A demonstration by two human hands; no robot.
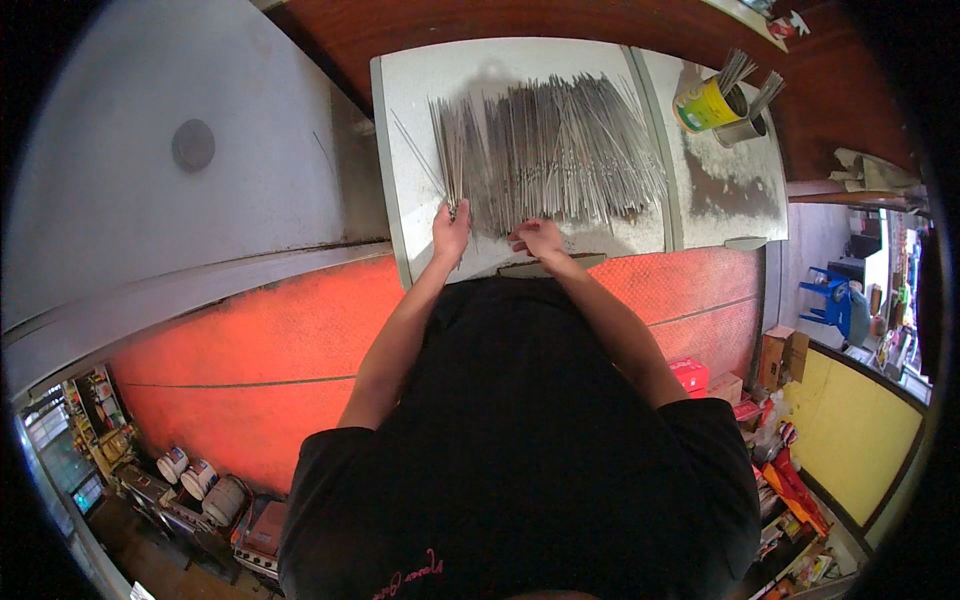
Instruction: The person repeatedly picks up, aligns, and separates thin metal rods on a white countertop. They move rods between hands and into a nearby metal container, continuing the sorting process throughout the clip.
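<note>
A wide layer of thin grey metal skewers (pixel 575 145) lies side by side on a worn white panel (pixel 520 58), pointing away from me. My left hand (pixel 451 232) is closed around the near ends of a narrow bundle of skewers (pixel 450 150) at the left of the pile. Two or three stray skewers slant beside that bundle. At the pile's near edge is my right hand (pixel 540 238), its fingers curled toward the left by the skewer ends. What its fingertips pinch, if anything, is too small to make out.
On the panel's right part stand a yellow can (pixel 704 106) and a grey can (pixel 741 131), both holding upright skewers. A grey metal surface (pixel 260 110) adjoins on the left. Boxes (pixel 688 376) lie low at the right; buckets (pixel 199 480) stand low at the left.
</note>
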